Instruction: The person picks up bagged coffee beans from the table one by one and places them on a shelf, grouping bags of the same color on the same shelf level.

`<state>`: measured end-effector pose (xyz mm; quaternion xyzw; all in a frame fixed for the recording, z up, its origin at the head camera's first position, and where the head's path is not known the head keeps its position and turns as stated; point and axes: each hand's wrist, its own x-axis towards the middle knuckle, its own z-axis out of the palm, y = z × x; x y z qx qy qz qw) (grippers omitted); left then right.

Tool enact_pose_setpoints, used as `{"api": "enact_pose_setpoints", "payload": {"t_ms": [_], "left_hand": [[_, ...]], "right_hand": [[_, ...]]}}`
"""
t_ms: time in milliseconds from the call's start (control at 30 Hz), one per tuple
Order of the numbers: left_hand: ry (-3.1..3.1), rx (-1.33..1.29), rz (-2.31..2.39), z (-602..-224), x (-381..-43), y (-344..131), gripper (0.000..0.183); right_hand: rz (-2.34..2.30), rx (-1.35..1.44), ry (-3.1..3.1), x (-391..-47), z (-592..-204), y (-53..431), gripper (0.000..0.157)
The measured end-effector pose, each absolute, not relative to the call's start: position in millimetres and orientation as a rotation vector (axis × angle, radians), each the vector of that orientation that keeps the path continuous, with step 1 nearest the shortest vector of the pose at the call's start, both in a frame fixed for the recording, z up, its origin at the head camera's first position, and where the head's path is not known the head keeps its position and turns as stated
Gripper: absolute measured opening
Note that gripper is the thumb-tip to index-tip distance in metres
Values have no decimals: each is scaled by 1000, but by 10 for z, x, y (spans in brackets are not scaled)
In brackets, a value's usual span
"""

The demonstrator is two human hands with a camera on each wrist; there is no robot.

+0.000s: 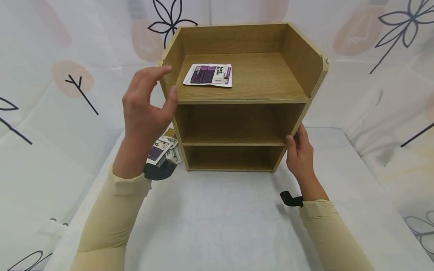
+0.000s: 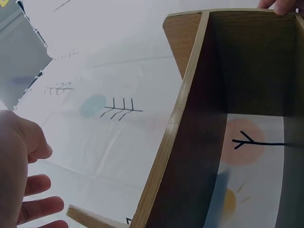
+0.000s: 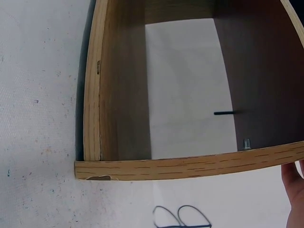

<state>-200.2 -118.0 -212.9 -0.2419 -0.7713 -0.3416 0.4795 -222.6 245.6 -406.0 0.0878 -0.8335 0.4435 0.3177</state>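
Wooden shelf (image 1: pixel 261 77) up on white counter (image 1: pixel 230 218), purple packet (image 1: pixel 208 75) lying flat on top tier, around 10 o'clock. Left grip (image 1: pixel 147 101) just off 9 o'clock side, fingers spread. Right grip (image 1: pixel 300 154) pinching shelf's edge, 4ish. Packet pile (image 1: pixel 171 145) at 8.

A small curtained-off booth, judging by the flower-printed drapes (image 1: pixel 34 180) hung round a white-covered table (image 1: pixel 217 222)
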Motion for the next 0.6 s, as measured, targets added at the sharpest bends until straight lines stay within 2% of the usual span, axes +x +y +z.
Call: {"api": "enact_pose_setpoints", "payload": {"t_ms": [600], "left_hand": [[-1963, -408, -881, -2477, -2084, -1538, 32]], "right_hand": [[1167, 233, -2211, -2222, -4054, 2453, 58]]}}
